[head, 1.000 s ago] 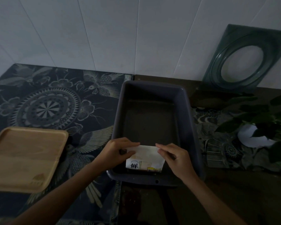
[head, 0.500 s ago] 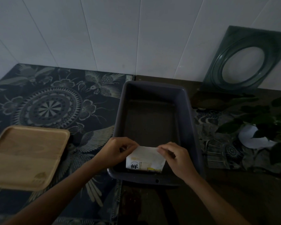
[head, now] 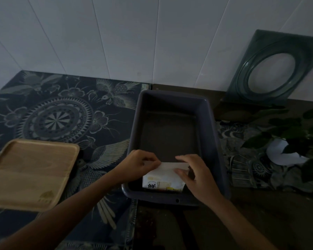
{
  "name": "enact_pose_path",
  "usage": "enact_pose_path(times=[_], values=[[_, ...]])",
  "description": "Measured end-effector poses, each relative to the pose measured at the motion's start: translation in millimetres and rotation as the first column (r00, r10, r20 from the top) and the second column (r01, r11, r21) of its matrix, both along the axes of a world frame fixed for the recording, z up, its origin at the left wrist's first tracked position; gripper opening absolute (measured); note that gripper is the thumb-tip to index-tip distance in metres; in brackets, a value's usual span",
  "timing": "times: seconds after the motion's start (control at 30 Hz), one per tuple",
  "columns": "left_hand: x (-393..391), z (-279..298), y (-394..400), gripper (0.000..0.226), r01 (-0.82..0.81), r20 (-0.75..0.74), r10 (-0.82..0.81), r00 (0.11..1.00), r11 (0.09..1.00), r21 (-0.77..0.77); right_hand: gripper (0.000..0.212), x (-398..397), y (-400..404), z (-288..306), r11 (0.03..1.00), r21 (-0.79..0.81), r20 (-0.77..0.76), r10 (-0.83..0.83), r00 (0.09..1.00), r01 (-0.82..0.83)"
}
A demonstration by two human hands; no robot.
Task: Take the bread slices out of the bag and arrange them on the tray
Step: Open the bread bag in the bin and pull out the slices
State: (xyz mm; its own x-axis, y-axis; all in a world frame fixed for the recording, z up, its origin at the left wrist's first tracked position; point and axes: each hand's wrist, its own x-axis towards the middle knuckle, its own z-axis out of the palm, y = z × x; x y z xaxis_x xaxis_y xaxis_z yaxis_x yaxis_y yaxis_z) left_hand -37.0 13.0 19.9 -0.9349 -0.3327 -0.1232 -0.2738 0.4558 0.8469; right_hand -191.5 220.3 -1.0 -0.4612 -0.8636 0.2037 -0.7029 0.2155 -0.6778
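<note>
A white bread bag (head: pixel 163 179) with black printed characters stands at the near end of a dark grey plastic bin (head: pixel 209 123). My left hand (head: pixel 139 165) pinches the bag's top left corner. My right hand (head: pixel 193 173) grips the top right edge, its fingers curled over the bag. No bread slice shows outside the bag. An empty wooden tray (head: pixel 31 170) lies on the patterned cloth to the left, apart from both hands.
A dark floral cloth (head: pixel 61 114) covers the left of the counter. A green square dish (head: pixel 276 67) leans on the white wall at the back right. A leafy plant in a white pot (head: pixel 285 152) stands right of the bin.
Both hands have shifted slightly along the bag's top edge, the right hand closing further over it. The bag stays in the bin.
</note>
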Motion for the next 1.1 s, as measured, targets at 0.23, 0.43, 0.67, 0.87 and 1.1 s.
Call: enact_pose_path(times=[0.23,0.43,0.67,0.87,1.1], values=[[-5,1,-1,0.016,-0.023,-0.010,0.023,1.000,0.999,-0.045,0.018,13,3,3,0.999,-0.038,-0.367,-0.013,0.930,-0.001],[-8,5,2,0.016,-0.090,-0.131,0.067,0.989,0.981,-0.174,0.011,28,11,8,0.998,-0.064,-0.405,-0.012,0.914,-0.015],[-12,12,1,0.015,-0.128,-0.214,0.079,0.974,0.965,-0.229,0.003,43,23,13,0.991,-0.007,-0.385,0.118,0.915,-0.131],[-16,13,-4,0.016,-0.132,-0.220,0.071,0.973,0.953,-0.274,0.007,49,32,11,0.975,0.036,-0.380,0.216,0.900,-0.219],[-16,10,-8,0.016,-0.186,-0.231,0.117,0.966,0.935,-0.302,0.009,51,46,14,0.945,0.121,-0.357,0.327,0.875,-0.304]])
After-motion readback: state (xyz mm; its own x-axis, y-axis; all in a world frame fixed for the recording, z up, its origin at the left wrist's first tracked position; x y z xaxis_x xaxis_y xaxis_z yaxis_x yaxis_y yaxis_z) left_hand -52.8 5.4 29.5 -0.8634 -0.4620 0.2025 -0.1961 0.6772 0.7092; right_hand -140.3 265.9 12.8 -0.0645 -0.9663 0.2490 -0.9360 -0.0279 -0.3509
